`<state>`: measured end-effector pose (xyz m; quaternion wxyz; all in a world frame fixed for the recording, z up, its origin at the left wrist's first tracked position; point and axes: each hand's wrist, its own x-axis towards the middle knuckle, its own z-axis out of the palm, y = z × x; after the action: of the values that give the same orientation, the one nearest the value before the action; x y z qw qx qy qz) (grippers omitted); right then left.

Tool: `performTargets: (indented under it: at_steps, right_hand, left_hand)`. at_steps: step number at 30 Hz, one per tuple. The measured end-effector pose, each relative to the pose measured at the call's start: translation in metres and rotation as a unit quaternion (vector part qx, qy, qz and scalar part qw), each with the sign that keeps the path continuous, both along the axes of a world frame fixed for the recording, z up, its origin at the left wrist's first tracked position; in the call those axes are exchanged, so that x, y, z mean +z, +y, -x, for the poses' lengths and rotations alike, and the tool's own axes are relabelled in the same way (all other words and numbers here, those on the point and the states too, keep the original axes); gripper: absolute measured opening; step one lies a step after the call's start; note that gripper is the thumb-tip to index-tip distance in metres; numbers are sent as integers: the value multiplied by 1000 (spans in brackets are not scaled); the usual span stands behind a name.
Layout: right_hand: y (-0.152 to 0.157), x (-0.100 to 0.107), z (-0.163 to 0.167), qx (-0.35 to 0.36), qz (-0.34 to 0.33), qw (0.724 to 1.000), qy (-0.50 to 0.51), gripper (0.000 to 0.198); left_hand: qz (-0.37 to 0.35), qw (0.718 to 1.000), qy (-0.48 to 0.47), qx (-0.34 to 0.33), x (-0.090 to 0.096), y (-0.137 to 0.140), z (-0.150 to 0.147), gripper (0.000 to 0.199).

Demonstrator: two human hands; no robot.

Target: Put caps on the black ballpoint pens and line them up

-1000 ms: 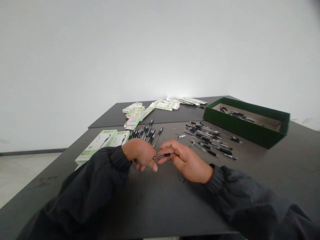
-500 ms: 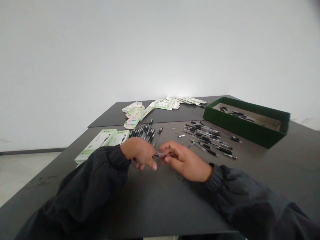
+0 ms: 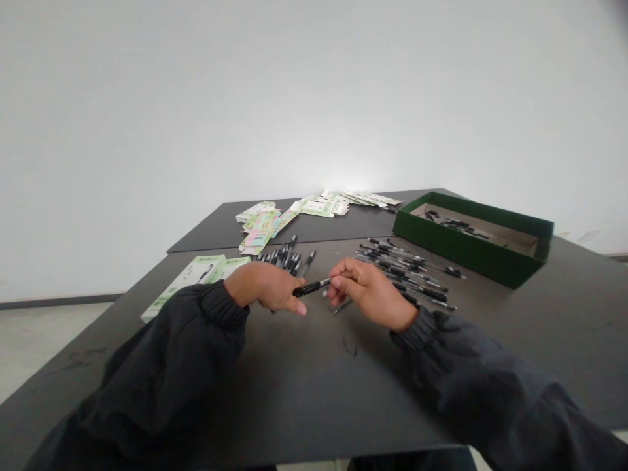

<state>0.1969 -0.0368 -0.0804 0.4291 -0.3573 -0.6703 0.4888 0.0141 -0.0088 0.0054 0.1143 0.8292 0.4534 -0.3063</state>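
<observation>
1 black pen (image 3: 313, 288) is pinched at its 2 ends, in the grip of the left hand (image 3: 267, 286) and right hand (image 3: 369, 293).

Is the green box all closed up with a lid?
No, the green box is open on top, with pens showing inside.

The left hand (image 3: 269, 286) and right hand (image 3: 370, 296) face each other, apart, both pinching.

Dark table (image 3: 304, 392), pens (image 3: 405, 270), cartons (image 3: 177, 288), green box (image 3: 456, 246)
</observation>
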Motion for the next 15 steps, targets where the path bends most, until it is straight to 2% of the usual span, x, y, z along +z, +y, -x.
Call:
performTargets:
  at_steps: [5, 10, 15]
  right_hand:
    - [9, 4, -15, -38, -45, 998, -25, 19]
    - [10, 2, -16, -53, -121, 989, -66, 19]
    - [11, -3, -16, -83, -121, 989, -18, 26]
  left_hand:
    - [56, 998, 29, -20, -7, -2, 3, 68]
    - [90, 995, 27, -22, -15, -4, -5, 67]
    - [147, 989, 26, 12, -21, -3, -8, 72]
